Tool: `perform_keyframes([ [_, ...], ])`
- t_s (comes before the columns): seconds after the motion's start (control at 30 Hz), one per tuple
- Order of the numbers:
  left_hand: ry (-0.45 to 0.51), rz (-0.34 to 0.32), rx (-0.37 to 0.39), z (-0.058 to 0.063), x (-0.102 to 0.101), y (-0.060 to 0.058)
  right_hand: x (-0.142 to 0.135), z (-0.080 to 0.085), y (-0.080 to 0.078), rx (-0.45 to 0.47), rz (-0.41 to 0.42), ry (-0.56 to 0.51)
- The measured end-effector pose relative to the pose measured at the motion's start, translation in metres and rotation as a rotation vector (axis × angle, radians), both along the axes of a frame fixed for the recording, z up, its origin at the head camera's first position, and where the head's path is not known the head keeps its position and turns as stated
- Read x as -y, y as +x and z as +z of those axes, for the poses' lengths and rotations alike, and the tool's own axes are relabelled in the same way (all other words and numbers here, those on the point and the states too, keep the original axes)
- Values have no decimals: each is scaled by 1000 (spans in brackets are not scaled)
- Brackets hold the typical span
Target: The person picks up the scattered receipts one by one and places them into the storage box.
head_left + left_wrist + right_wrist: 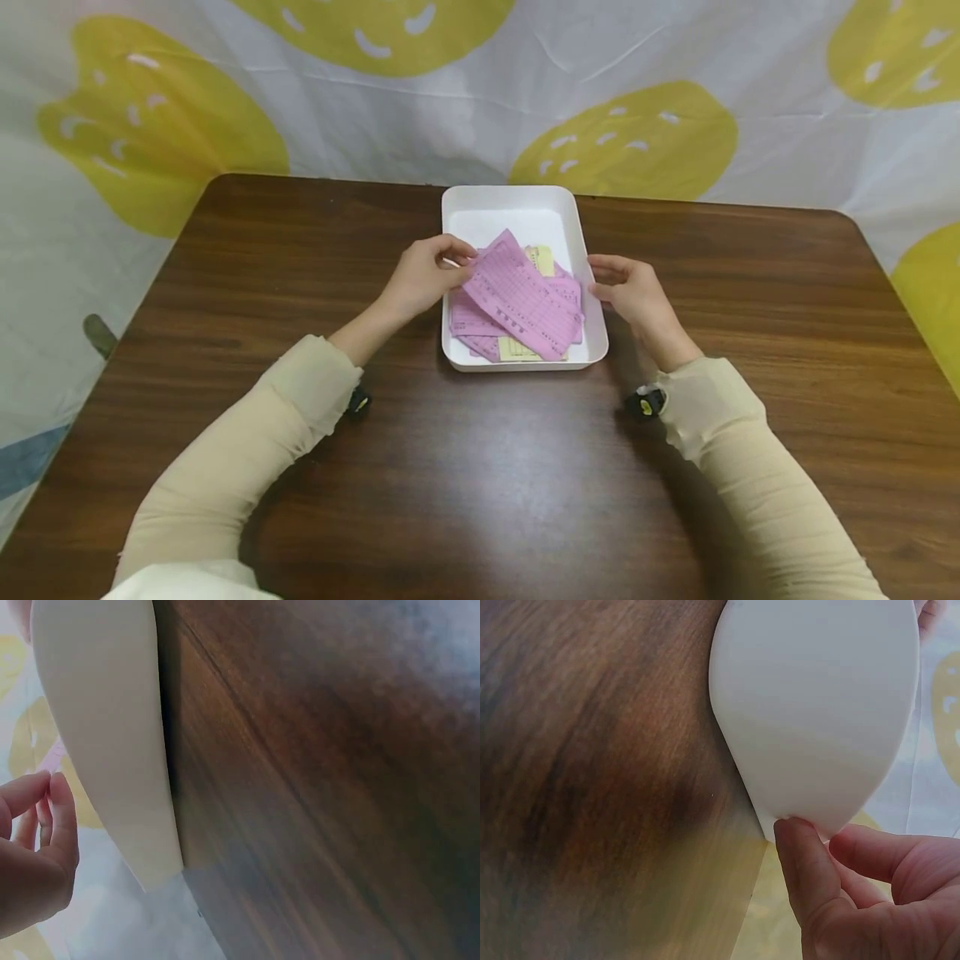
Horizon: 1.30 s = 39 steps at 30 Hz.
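Observation:
A white tray [517, 218] on the wooden table holds a loose heap of printed paper slips, pink and pale yellow. My left hand [426, 275] reaches over the tray's left rim. Its thumb and fingers pinch the corner of the top pink slip [517, 296], which lies slantwise over the others. In the left wrist view, only a bit of pink paper [52, 757] shows past those fingertips. My right hand [633, 292] is at the tray's right side, fingertips against the outer wall. The right wrist view shows its fingers [802, 862] at the wall's end.
The brown table [480, 467] extends around the tray on the left, right and front. Behind its far edge hangs a white cloth [420, 125] with yellow lemon prints. A black band [647, 402] is on the right wrist.

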<state>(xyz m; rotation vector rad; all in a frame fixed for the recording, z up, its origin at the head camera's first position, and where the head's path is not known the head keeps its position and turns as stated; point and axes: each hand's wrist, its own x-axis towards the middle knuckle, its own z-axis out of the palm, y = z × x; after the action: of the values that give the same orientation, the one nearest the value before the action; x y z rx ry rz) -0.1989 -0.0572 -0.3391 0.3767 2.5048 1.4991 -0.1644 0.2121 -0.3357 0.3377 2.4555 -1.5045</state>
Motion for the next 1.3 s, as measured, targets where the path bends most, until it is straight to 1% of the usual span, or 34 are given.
perform_keyframes([
  [0.17,-47,-13,-27,1,-5,-4,-1,0,0,-3,0,2],
  [0.4,-46,1,-35,0,-7,-11,0,-1,-1,-7,-4,-4],
  [0.57,-46,5,-29,-1,-5,-14,1,-1,-2,-13,3,7],
  [0.93,-67,5,-18,-1,-2,-15,0,0,-2,5,-7,12],
  [1.17,-84,13,-46,2,4,-12,0,-1,-3,-3,-2,-4],
  [1.3,-83,19,-51,4,9,-9,-1,-2,-3,4,-9,-22],
])
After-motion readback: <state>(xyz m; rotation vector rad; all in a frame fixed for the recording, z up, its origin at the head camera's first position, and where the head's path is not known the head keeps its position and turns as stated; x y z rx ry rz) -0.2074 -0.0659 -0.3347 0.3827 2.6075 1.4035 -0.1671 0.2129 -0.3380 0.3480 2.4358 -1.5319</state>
